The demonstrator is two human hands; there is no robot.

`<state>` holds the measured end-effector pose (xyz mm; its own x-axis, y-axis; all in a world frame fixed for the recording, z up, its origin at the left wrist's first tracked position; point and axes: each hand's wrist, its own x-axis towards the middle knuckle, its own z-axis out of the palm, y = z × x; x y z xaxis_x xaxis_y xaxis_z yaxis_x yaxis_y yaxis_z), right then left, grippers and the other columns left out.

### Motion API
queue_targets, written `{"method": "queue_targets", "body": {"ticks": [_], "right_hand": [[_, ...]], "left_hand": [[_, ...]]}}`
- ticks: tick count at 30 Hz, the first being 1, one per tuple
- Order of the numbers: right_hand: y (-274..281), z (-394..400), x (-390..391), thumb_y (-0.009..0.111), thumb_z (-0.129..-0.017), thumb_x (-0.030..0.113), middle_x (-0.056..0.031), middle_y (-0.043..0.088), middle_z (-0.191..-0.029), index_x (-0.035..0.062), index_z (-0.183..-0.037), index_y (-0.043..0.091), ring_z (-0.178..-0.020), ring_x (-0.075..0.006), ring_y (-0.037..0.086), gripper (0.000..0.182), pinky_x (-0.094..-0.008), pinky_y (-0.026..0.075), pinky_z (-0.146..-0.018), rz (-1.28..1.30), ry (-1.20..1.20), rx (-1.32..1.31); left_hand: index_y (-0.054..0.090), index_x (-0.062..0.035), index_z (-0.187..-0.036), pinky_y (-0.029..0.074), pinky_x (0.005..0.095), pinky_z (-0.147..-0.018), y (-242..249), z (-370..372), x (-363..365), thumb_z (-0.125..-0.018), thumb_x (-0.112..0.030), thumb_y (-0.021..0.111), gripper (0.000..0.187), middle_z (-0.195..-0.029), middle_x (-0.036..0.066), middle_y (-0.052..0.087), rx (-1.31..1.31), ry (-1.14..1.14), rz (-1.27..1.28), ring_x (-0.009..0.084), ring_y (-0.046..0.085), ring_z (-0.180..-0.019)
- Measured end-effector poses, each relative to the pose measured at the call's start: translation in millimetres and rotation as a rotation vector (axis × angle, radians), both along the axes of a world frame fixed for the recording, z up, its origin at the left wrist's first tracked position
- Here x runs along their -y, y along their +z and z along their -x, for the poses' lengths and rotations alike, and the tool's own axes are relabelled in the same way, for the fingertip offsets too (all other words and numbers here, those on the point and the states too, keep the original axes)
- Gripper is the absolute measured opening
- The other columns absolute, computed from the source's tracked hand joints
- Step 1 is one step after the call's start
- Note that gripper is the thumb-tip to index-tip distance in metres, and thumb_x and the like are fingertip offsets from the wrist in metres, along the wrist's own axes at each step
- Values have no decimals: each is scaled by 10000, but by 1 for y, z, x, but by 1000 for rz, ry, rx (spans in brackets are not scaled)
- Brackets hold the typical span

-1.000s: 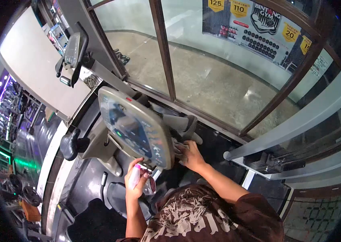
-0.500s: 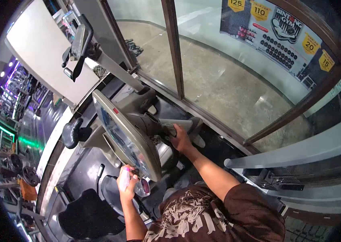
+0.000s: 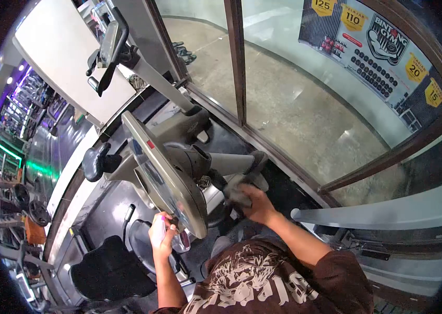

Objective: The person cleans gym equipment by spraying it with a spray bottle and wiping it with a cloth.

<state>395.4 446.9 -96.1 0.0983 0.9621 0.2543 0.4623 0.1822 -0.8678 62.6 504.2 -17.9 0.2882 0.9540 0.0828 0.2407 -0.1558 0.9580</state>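
Note:
My left hand (image 3: 162, 233) is wrapped round a clear spray bottle (image 3: 182, 240) with a pink and white top, low beside the near end of the beige machine's oval cover (image 3: 187, 201). To the right of that cover, my right hand (image 3: 258, 205) holds a grey cloth (image 3: 238, 194), somewhat blurred by motion. The cloth is near the machine's dark crank and pedal area, and I cannot tell whether it touches.
A bike console with handlebars (image 3: 111, 44) rises at the upper left, above a black saddle (image 3: 98, 161). Brown-framed glass (image 3: 236, 63) runs along the right. A black seat (image 3: 111, 269) stands lower left, and a grey rail (image 3: 378, 212) lies at right.
My right hand has moved down and to the right with the cloth, away from the machine's middle. My left hand still holds the bottle. The view has shifted slightly.

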Motion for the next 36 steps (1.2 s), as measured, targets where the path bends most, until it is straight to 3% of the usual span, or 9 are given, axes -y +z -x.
{"method": "queue_targets", "body": {"ticks": [8,15,18,19,20,21,26,30,36], "right_hand": [[5,35,-50,708,-845,139,-219,644,-1162,16,-1260,589,-1060,-437,628,448,-445,518,-900,-101,-128,-5],[35,52,39,670,-831,205,-190,628,-1137,157,-1313,579,-1061,-403,626,493,-445,536,-916,343,14,292],[8,35,34,711,-793,152,-146,660,-1154,115,-1269,621,-1057,-378,637,486,-408,525,-942,138,101,186],[-10,26,26,715,-812,145,-155,669,-1162,94,-1250,637,-1069,-362,640,448,-426,512,-954,95,35,-102],[8,18,6,699,-829,100,-179,665,-1160,64,-1252,621,-1106,-378,628,432,-430,493,-980,-79,-83,186],[33,14,-6,675,-837,57,-202,661,-1140,45,-1242,607,-1110,-388,623,411,-440,490,-975,-180,-202,156],[4,43,-38,676,-839,74,-217,624,-1186,42,-1253,589,-1100,-429,605,424,-462,490,-960,-68,-335,31],[14,71,3,670,-836,87,-212,597,-1241,69,-1250,610,-1099,-435,600,419,-456,491,-967,50,-254,192],[31,109,75,669,-843,123,-177,659,-1153,113,-1198,684,-1016,-402,652,355,-445,557,-870,133,-116,187]], "left_hand": [[590,13,-1076,434,269,-721,-7,3,1,-815,-103,676,299,-846,27,521,-62,49,17,125,510,-764],[585,12,-1079,449,271,-678,-6,5,1,-822,-122,670,302,-878,44,546,-74,18,6,127,533,-723],[589,20,-1053,461,279,-676,-7,8,-2,-831,-129,665,278,-903,63,555,-86,-18,-55,134,549,-725],[590,23,-1028,463,282,-678,-6,7,-2,-832,-123,665,256,-915,70,557,-61,-25,-44,136,550,-729],[592,26,-1002,466,286,-680,-5,7,-3,-832,-118,664,234,-927,76,559,-36,-34,-33,139,552,-733],[593,28,-977,468,289,-681,-4,7,-2,-833,-113,663,213,-939,83,561,-10,-42,-22,142,554,-737],[580,26,-865,474,298,-732,-4,12,-5,-827,-65,676,137,-1015,99,556,28,-106,-3,166,569,-800],[580,20,-864,463,306,-812,-4,21,-13,-797,-49,693,148,-1034,123,584,-81,-202,-178,218,581,-897],[596,17,-901,457,328,-850,9,32,-25,-814,-59,703,158,-1044,131,602,-47,-336,-50,241,585,-949]]}}
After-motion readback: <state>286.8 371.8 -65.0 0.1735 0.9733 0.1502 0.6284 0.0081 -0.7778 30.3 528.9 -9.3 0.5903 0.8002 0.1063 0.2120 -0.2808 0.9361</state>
